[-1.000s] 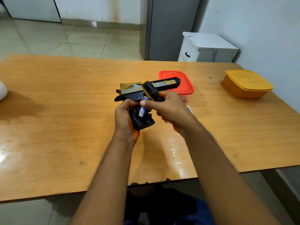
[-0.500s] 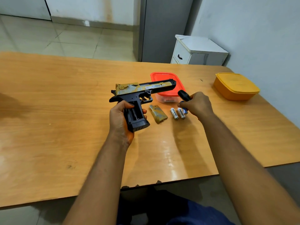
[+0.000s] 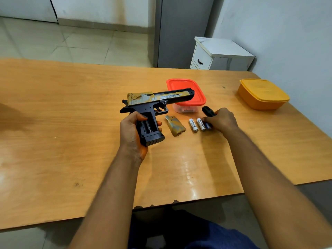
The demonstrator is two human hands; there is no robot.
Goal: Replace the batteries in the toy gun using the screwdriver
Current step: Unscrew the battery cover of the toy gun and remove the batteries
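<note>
The left hand (image 3: 132,131) wraps round the black plastic grip of the toy gun (image 3: 154,105), held above the middle of the glossy wood-grain table (image 3: 53,141); its tan camouflage slide points toward the right edge, and the grip's battery slot lies open. The right hand (image 3: 221,120) holds the screwdriver (image 3: 208,111) by its rounded black handle and pinches a dark blue battery (image 3: 208,125) against the tabletop. Just beside it lie two white cylindrical batteries (image 3: 197,125), then the curved camouflage cover (image 3: 175,125). Behind them stands a clear box with a red lid (image 3: 186,91). A square orange container (image 3: 263,93) sits near the far right corner.
</note>
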